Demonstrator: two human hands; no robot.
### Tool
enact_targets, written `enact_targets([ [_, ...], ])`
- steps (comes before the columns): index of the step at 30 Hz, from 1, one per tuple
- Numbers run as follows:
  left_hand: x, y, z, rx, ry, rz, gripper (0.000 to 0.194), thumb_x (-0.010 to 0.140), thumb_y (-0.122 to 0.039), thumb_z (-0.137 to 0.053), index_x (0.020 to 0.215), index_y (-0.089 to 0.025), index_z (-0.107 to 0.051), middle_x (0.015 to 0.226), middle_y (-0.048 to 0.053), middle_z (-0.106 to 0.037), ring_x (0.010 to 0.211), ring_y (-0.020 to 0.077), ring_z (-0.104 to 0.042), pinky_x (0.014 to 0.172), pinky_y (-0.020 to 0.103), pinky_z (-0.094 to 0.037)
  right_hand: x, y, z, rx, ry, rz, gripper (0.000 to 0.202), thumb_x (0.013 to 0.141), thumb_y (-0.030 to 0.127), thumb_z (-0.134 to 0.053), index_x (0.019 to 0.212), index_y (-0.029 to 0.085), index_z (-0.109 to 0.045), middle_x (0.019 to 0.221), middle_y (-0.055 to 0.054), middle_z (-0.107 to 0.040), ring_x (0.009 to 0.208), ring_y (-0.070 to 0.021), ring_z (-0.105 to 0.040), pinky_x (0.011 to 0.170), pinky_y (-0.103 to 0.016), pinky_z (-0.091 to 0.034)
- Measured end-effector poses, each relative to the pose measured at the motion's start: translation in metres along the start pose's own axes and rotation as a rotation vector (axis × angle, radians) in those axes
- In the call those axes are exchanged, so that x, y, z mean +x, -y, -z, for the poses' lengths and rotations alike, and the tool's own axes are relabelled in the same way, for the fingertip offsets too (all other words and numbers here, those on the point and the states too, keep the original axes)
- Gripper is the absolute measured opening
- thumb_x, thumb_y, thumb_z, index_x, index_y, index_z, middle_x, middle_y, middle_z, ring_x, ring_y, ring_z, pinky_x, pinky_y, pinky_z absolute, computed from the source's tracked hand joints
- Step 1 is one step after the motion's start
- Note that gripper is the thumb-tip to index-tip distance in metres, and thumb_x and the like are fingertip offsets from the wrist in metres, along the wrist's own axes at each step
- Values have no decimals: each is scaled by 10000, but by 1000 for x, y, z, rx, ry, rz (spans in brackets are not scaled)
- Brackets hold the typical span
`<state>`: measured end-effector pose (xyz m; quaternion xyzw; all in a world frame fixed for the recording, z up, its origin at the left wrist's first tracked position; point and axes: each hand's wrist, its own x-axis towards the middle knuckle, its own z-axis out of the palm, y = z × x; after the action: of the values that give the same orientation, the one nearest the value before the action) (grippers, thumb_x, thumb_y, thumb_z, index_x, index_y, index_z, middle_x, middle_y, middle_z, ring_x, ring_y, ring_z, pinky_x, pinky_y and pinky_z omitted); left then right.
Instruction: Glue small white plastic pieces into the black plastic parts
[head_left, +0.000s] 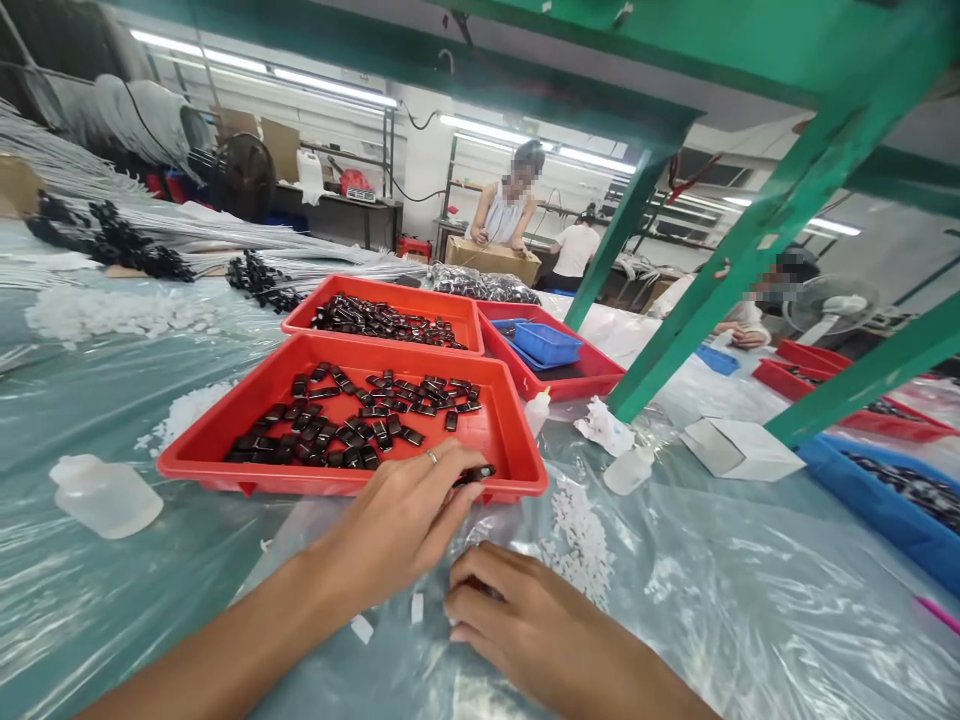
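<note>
My left hand point(409, 505), with a ring on one finger, is closed on a small glossy black plastic part point(474, 474) above the front rim of the near red tray point(480, 420). In that tray lie many similar black parts point(375, 428), mostly toward the left and middle. Just in front of the tray, my right hand point(517, 615) rests low over the plastic-covered table, its fingers curled. Something dark shows between them, mostly hidden. Two small white pieces point(417, 608) lie to the left of my right hand, and a pile of small white pieces point(581, 545) lies beyond it.
Another red tray point(300, 318) of black parts stands behind, beside a red tray point(600, 378) holding blue bins point(547, 342). Clear bottles point(105, 497) and a white box point(739, 448) are on the table. Green frame posts point(697, 300) rise at right. Co-workers point(499, 215) are farther back.
</note>
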<state>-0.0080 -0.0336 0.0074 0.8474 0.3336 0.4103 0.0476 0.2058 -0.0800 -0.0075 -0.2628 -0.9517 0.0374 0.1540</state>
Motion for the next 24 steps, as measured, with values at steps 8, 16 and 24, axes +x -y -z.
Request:
enact_targets([
  [8,-4,-6,3,-86,123,41,220,1158,-233,-390,1284,-245,-570,965,-5,-790,799,169,-775,692,281,-532,-3,-1,26,486,-515,-140,42,1074,247,-717,1063,249,-676,952,0,-773,840,-151,-760,762,-249,-628],
  [16,-15,-15,-5,-134,187,15,228,1172,-252,-379,1337,-291,-533,1015,-20,-792,830,150,-781,700,249,-557,1,3,33,406,-810,-176,230,1010,44,-659,1110,233,-744,1030,-38,-834,962,-171,-805,886,-293,-656],
  [24,-18,-26,-5,-70,106,-25,241,1186,-289,-377,1384,-318,-510,1019,-34,-789,825,139,-783,744,222,-593,0,3,30,329,-826,-130,235,1013,36,-680,1116,240,-736,1007,-32,-823,944,-186,-783,860,-359,-660],
])
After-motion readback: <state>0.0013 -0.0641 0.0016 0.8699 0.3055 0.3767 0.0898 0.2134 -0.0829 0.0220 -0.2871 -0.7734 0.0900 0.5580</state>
